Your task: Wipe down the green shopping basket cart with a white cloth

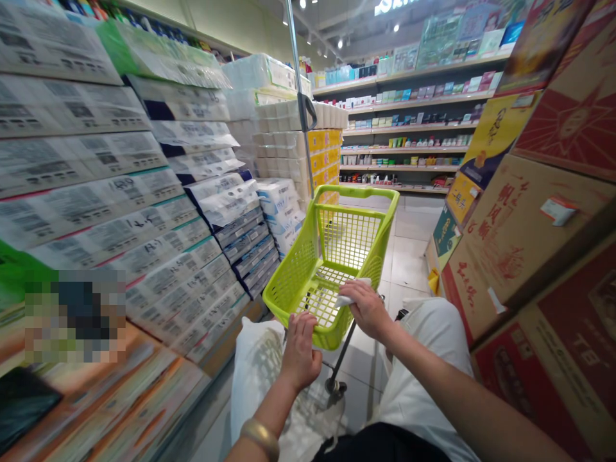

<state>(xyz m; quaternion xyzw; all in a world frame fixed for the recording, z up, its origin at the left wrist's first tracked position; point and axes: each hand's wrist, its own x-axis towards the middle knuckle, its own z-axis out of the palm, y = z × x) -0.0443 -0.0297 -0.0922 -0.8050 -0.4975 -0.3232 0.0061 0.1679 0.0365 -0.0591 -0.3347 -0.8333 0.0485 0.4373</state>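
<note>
A lime-green shopping trolley (285, 290) with a latticed basket stands before my knees, and its basket looks bare inside. My left hand (301, 351) grips the basket's near rim, fingers curled over the edge; a gold-coloured bangle (260, 439) is on that wrist. My right hand (369, 309) is closed on a white cloth or tissue (344, 300) and rests against the right part of the rim. Whether the cloth is paper or fabric I cannot tell. Below the basket, a metal leg ends in a caster (335, 386).
Packaged goods (110, 199) are stacked high on the left, and cartons (529, 237) line the right. A metal pole with a dark loop handle (307, 113) rises behind the trolley. Product shelves (409, 131) stand at the back. Pale floor tiles (407, 253) run between the stacks.
</note>
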